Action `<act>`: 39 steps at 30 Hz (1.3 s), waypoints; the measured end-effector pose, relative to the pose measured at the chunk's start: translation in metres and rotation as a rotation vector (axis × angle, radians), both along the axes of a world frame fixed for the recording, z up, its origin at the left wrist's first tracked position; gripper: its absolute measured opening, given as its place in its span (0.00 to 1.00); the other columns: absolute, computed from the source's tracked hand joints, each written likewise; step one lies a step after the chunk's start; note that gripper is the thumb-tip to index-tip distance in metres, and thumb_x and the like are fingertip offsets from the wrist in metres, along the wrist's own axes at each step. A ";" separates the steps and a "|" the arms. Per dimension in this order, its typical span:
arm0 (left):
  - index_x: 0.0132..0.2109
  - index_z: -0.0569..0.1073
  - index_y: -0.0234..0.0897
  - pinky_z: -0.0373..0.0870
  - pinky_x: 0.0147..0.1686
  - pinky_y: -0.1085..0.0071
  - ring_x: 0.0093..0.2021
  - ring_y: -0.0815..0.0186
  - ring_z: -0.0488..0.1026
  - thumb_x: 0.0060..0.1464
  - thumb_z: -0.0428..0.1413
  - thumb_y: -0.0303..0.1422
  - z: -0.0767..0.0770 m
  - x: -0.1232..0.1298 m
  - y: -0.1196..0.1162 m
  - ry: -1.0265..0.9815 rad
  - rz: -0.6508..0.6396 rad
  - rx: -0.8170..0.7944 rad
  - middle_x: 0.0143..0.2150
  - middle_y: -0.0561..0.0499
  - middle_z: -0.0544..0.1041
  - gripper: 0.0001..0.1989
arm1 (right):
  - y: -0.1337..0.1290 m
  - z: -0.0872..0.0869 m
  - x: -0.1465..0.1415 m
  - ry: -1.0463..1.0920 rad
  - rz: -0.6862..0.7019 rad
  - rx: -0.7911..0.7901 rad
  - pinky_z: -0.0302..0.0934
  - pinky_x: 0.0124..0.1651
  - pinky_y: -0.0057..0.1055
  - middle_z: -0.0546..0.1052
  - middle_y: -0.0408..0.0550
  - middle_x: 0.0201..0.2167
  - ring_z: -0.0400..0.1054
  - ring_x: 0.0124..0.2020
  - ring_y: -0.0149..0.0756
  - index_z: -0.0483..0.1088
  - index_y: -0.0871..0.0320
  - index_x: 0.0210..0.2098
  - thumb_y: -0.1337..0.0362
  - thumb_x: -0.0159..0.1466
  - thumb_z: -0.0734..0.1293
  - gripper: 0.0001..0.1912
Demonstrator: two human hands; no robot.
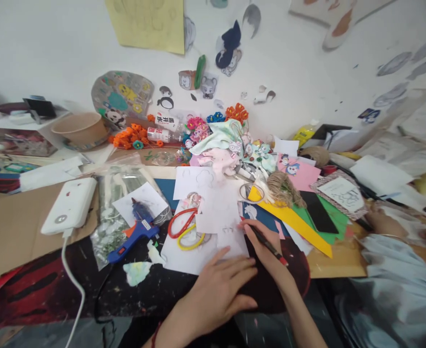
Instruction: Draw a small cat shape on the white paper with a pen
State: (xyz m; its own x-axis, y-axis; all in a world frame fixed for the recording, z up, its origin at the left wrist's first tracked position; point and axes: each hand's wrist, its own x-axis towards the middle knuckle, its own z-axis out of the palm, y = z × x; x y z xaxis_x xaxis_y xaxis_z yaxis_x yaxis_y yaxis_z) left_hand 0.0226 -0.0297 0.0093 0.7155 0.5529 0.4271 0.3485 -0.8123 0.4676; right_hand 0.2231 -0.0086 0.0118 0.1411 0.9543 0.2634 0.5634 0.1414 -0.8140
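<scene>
My left hand (222, 285) lies flat with fingers spread, its fingertips on the lower edge of a white paper sheet (187, 258). In my right hand (269, 263) is a dark pen (267, 244) with red ends, its tip down by the right side of the papers. Faint marks show on a small paper piece near the tip. Another white sheet (216, 212) overlaps the pile. Left of it rest scissors (184, 226) with one red and one yellow handle, their blades hidden under paper. A blue glue gun (136, 237) lies further left.
A white power bank (70, 205) with a cable sits on cardboard at left. Fabric scraps (220, 140), orange pipe-cleaner flowers (135, 135) and a twine bundle (285, 188) crowd the back. A black phone (319, 211) lies on the right, near another person's sleeve (397, 275).
</scene>
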 end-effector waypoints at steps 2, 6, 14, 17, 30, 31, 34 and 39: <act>0.63 0.69 0.35 0.60 0.67 0.52 0.64 0.56 0.70 0.67 0.50 0.46 0.004 -0.003 0.000 0.053 0.155 0.094 0.61 0.39 0.76 0.26 | -0.001 -0.003 0.000 0.059 0.005 -0.009 0.73 0.51 0.39 0.84 0.51 0.42 0.80 0.44 0.43 0.76 0.55 0.47 0.56 0.71 0.64 0.13; 0.55 0.74 0.44 0.60 0.68 0.59 0.54 0.67 0.78 0.70 0.47 0.44 0.011 -0.010 -0.001 -0.020 -0.038 0.057 0.51 0.53 0.83 0.17 | -0.006 -0.006 0.003 0.183 0.018 0.001 0.73 0.51 0.39 0.84 0.52 0.43 0.80 0.45 0.43 0.73 0.56 0.53 0.56 0.68 0.68 0.17; 0.53 0.76 0.31 0.71 0.60 0.53 0.57 0.55 0.77 0.67 0.52 0.29 -0.014 -0.007 -0.003 0.008 0.405 0.357 0.56 0.43 0.80 0.13 | 0.013 0.005 0.009 0.384 -0.022 0.046 0.67 0.26 0.29 0.77 0.42 0.21 0.71 0.21 0.33 0.74 0.56 0.36 0.54 0.65 0.70 0.11; 0.55 0.76 0.30 0.71 0.60 0.54 0.57 0.55 0.77 0.67 0.52 0.30 -0.020 -0.005 -0.003 0.044 0.417 0.388 0.57 0.43 0.80 0.14 | 0.037 0.014 -0.002 0.421 0.129 -0.047 0.67 0.27 0.29 0.79 0.43 0.22 0.71 0.21 0.32 0.74 0.56 0.35 0.55 0.61 0.74 0.12; 0.56 0.77 0.32 0.46 0.72 0.63 0.60 0.60 0.73 0.69 0.49 0.36 -0.026 -0.001 -0.001 0.102 0.500 0.372 0.62 0.45 0.76 0.18 | 0.053 0.002 -0.009 0.382 0.185 -0.206 0.55 0.17 0.21 0.73 0.41 0.13 0.62 0.13 0.25 0.65 0.57 0.19 0.56 0.63 0.73 0.22; 0.56 0.77 0.32 0.46 0.72 0.63 0.60 0.61 0.73 0.69 0.49 0.36 -0.026 -0.001 -0.001 0.092 0.498 0.371 0.61 0.45 0.76 0.18 | 0.052 0.003 -0.008 0.381 0.186 -0.203 0.55 0.17 0.22 0.74 0.42 0.14 0.62 0.13 0.25 0.65 0.57 0.19 0.56 0.64 0.72 0.22; 0.56 0.78 0.30 0.46 0.72 0.63 0.60 0.61 0.73 0.69 0.50 0.36 -0.027 -0.001 0.000 0.076 0.489 0.380 0.61 0.44 0.77 0.19 | 0.050 0.003 -0.007 0.387 0.194 -0.191 0.54 0.17 0.22 0.74 0.42 0.14 0.61 0.12 0.24 0.66 0.58 0.18 0.57 0.66 0.71 0.22; 0.54 0.79 0.30 0.48 0.72 0.63 0.58 0.60 0.74 0.69 0.49 0.36 -0.029 -0.001 0.003 0.051 0.493 0.411 0.58 0.44 0.79 0.18 | 0.052 0.003 -0.006 0.366 0.155 -0.140 0.57 0.19 0.20 0.73 0.39 0.16 0.64 0.15 0.24 0.68 0.57 0.22 0.60 0.65 0.72 0.18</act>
